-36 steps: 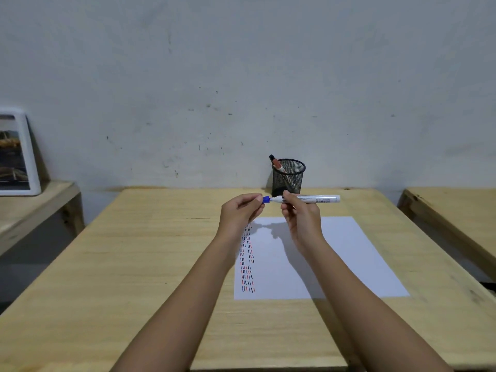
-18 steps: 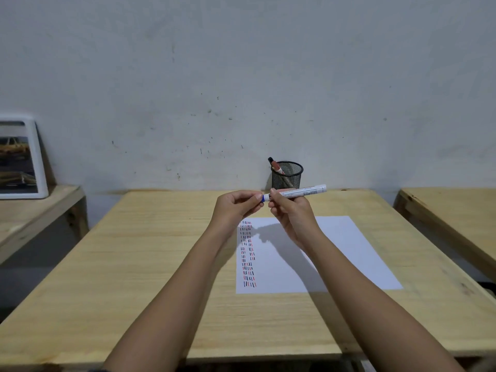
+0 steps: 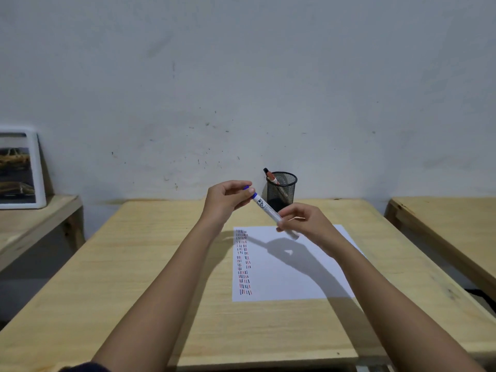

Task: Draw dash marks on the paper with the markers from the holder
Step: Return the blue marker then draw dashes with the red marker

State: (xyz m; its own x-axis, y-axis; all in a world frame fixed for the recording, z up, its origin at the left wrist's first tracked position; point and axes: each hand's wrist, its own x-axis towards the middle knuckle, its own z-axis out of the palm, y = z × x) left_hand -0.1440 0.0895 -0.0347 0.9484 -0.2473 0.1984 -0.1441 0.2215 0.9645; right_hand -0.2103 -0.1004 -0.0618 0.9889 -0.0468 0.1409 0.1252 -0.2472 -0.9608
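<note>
Both hands grip 1 marker (image 3: 271, 212) above the paper (image 3: 292, 267): left hand (image 3: 228, 198) pinching the blue cap, perhaps uncapping, right hand (image 3: 303, 224) the barrel; dashes fill only the 9 o'clock edge, holder (image 3: 281, 190) at 12

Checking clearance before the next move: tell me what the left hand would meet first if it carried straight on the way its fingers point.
The left hand points right and slightly away, so it would probably meet the mesh holder first, though depth is hard to judge from this view.
</note>
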